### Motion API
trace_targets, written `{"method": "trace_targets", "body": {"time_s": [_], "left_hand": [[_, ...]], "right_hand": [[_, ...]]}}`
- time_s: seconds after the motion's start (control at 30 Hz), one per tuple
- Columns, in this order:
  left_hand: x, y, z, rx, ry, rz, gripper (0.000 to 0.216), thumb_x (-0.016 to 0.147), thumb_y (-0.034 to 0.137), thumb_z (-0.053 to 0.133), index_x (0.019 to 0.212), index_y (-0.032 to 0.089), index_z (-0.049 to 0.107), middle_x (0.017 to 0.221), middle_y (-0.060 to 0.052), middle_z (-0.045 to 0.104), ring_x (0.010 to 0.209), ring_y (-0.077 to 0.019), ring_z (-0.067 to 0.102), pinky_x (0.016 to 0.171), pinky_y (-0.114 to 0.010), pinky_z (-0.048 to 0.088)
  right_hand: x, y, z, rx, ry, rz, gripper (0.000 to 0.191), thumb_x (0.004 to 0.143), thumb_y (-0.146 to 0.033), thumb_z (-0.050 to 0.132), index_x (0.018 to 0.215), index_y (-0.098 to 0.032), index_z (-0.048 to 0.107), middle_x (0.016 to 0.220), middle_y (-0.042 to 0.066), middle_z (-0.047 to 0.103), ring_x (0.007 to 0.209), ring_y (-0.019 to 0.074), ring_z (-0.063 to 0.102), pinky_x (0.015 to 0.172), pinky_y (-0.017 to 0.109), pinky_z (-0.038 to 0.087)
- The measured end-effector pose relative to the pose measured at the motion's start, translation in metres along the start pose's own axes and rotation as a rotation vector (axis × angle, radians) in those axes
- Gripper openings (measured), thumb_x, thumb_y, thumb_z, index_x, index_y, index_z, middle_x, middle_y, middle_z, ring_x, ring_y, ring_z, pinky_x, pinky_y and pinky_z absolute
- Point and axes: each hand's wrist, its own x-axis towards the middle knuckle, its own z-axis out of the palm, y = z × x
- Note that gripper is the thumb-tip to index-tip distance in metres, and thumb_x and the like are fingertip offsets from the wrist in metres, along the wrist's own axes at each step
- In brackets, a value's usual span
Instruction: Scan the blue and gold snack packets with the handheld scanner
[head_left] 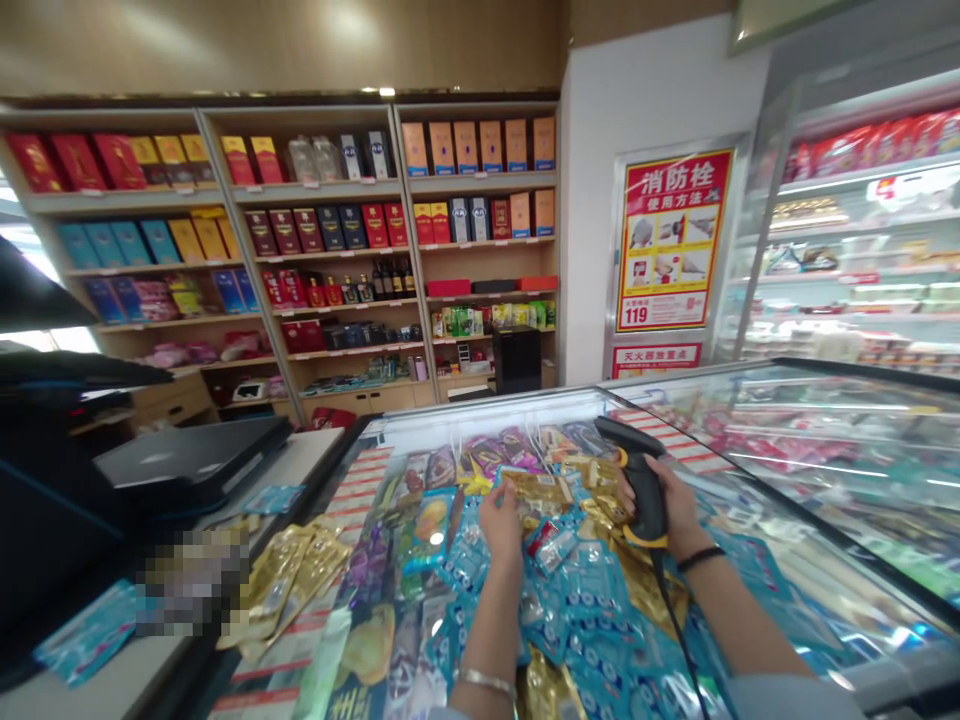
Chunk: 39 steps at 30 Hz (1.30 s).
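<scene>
My right hand (675, 505) is wrapped round the handle of a black and yellow barcode scanner (637, 470), whose head points left over the packets. My left hand (501, 520) is closed on a gold packet (536, 490) lying among many small blue packets (592, 590) and gold ones spread over the glass lid of a chest freezer (675, 440). A black cable (679, 630) runs from the scanner back along my right forearm. I wear a bracelet on the left wrist and a black band on the right.
A counter (300, 460) to the left carries a dark till machine (180, 455), gold packets (285, 580) and a blue packet (90, 630). Shelves of boxed goods (330, 230) line the back wall. A red notice (671, 240) hangs beside an open chiller (862, 250).
</scene>
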Motion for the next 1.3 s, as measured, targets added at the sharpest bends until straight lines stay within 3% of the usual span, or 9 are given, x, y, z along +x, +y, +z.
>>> {"method": "trace_targets", "body": {"time_s": [0.2, 0.3, 0.37, 0.47, 0.57, 0.73, 0.93, 1.3], "left_hand": [[0.001, 0.018, -0.013, 0.152, 0.195, 0.128, 0.021, 0.068, 0.031, 0.073, 0.083, 0.017, 0.067, 0.084, -0.005, 0.068, 0.078, -0.0207, 0.067, 0.081, -0.037, 0.053], [0.001, 0.019, -0.014, 0.174, 0.234, 0.121, 0.026, 0.067, 0.021, 0.072, 0.090, 0.018, 0.059, 0.080, -0.001, 0.064, 0.073, -0.0176, 0.065, 0.077, -0.033, 0.052], [0.002, 0.017, -0.012, 0.166, 0.193, 0.087, 0.035, 0.066, 0.015, 0.071, 0.097, 0.018, 0.057, 0.076, 0.002, 0.063, 0.072, -0.0167, 0.065, 0.074, -0.030, 0.051], [0.003, 0.015, -0.009, 0.246, -0.009, 0.013, 0.028, 0.063, 0.010, 0.070, 0.088, 0.017, 0.061, 0.071, 0.001, 0.064, 0.071, -0.0187, 0.066, 0.073, -0.030, 0.050], [0.000, 0.017, -0.009, 0.303, -0.136, 0.020, 0.013, 0.064, 0.010, 0.066, 0.075, 0.017, 0.061, 0.074, -0.002, 0.068, 0.076, -0.0212, 0.067, 0.075, -0.032, 0.050], [-0.002, 0.031, -0.012, 0.254, 0.012, 0.166, 0.019, 0.072, 0.014, 0.061, 0.090, 0.019, 0.061, 0.082, -0.005, 0.070, 0.081, -0.0223, 0.067, 0.082, -0.035, 0.050], [0.000, 0.036, -0.017, 0.137, 0.065, 0.263, 0.023, 0.079, 0.027, 0.060, 0.100, 0.019, 0.061, 0.087, -0.005, 0.070, 0.083, -0.0208, 0.067, 0.082, -0.034, 0.051], [0.004, 0.043, -0.022, 0.138, 0.169, 0.254, 0.029, 0.080, 0.029, 0.060, 0.106, 0.018, 0.065, 0.100, -0.008, 0.072, 0.096, -0.0228, 0.067, 0.091, -0.035, 0.050]], "right_hand": [[-0.004, -0.003, 0.008, -0.059, -0.051, 0.021, 0.044, 0.076, -0.055, 0.063, 0.098, -0.017, 0.064, 0.050, 0.000, 0.053, 0.037, 0.0147, 0.046, 0.037, 0.027, 0.038], [-0.007, -0.001, 0.010, -0.084, -0.129, 0.075, 0.046, 0.078, -0.056, 0.061, 0.101, -0.016, 0.064, 0.051, 0.000, 0.054, 0.037, 0.0151, 0.047, 0.036, 0.026, 0.037], [-0.009, 0.000, 0.010, -0.103, -0.171, 0.099, 0.046, 0.078, -0.056, 0.060, 0.101, -0.016, 0.064, 0.051, 0.001, 0.055, 0.037, 0.0152, 0.048, 0.036, 0.026, 0.038], [-0.010, 0.002, 0.011, -0.134, -0.205, 0.110, 0.046, 0.079, -0.056, 0.060, 0.101, -0.016, 0.064, 0.052, 0.001, 0.056, 0.038, 0.0150, 0.049, 0.037, 0.026, 0.039], [-0.011, 0.003, 0.013, -0.149, -0.212, 0.115, 0.046, 0.078, -0.057, 0.060, 0.100, -0.016, 0.064, 0.052, 0.001, 0.056, 0.038, 0.0143, 0.048, 0.038, 0.025, 0.039], [-0.014, -0.001, 0.019, -0.179, -0.208, 0.151, 0.050, 0.075, -0.058, 0.061, 0.101, -0.016, 0.063, 0.051, 0.000, 0.055, 0.037, 0.0138, 0.049, 0.036, 0.024, 0.038], [-0.017, 0.001, 0.017, -0.282, -0.176, 0.248, 0.054, 0.072, -0.059, 0.066, 0.103, -0.014, 0.064, 0.051, -0.001, 0.057, 0.035, 0.0137, 0.051, 0.035, 0.024, 0.041], [-0.022, -0.005, 0.021, -0.312, -0.182, 0.245, 0.052, 0.070, -0.058, 0.071, 0.097, -0.014, 0.063, 0.051, 0.000, 0.058, 0.034, 0.0126, 0.051, 0.034, 0.023, 0.041]]}}
